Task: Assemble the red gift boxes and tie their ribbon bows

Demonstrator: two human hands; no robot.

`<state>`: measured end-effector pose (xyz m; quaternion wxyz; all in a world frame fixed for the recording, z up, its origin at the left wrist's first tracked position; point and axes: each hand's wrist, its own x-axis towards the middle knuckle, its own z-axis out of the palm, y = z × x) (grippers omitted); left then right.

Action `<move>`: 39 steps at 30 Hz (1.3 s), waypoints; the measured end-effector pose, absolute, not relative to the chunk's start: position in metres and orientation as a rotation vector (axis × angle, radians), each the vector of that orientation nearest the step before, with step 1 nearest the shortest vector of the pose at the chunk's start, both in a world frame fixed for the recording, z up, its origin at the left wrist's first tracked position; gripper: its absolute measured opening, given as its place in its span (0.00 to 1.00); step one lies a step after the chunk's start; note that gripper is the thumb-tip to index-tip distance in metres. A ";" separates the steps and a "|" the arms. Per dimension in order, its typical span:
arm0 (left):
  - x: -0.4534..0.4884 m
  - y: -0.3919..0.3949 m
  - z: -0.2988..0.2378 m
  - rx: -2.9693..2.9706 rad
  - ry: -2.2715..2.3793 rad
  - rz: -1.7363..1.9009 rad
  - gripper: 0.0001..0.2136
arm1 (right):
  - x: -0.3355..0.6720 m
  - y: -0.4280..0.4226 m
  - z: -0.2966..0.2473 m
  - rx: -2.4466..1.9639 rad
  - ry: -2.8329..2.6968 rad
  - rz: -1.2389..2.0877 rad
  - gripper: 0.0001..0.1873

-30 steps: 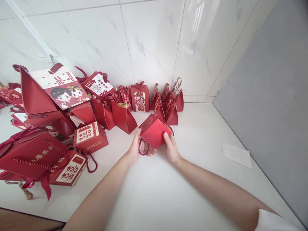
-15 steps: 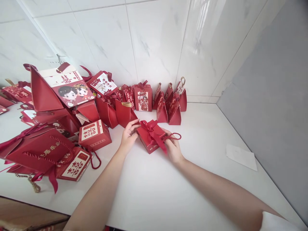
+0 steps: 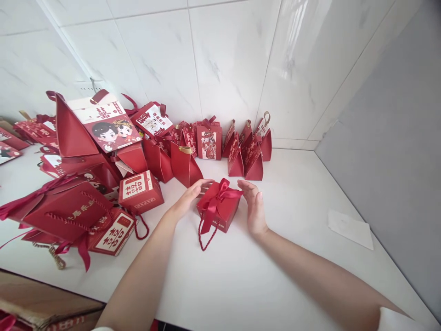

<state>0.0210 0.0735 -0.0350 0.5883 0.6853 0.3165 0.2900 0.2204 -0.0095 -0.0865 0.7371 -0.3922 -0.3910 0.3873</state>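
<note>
A small red gift box (image 3: 228,212) with a ribbon bow (image 3: 220,197) on its top sits on the white table in front of me. Its twisted rope handle (image 3: 203,248) hangs down at the front left. My left hand (image 3: 189,200) is at the box's left side, fingers stretched out, their tips partly behind the box; whether they touch it I cannot tell. On the other side my right hand (image 3: 254,207) stands upright and open, its palm facing the box, with a narrow gap between.
A pile of red gift boxes (image 3: 76,207) covers the left of the table. Several small red bags (image 3: 253,161) stand along the tiled wall. A white paper (image 3: 350,228) lies at the right near the grey panel (image 3: 389,151). A cardboard box (image 3: 44,299) is below the table's front left.
The gift box has turned, so its rope handle now points to the front left instead of the right. My right hand has let go of it and opened.
</note>
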 end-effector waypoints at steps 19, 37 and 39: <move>0.083 0.021 0.010 1.756 1.458 0.890 0.22 | 0.233 -0.003 -0.091 -0.853 -0.466 1.164 0.23; 0.086 0.017 0.070 2.017 1.334 0.251 0.24 | 0.243 -0.010 -0.108 -0.924 -0.535 1.074 0.21; 0.047 -0.008 0.124 1.957 1.334 0.325 0.21 | 0.245 -0.010 -0.110 -0.954 -0.512 1.081 0.19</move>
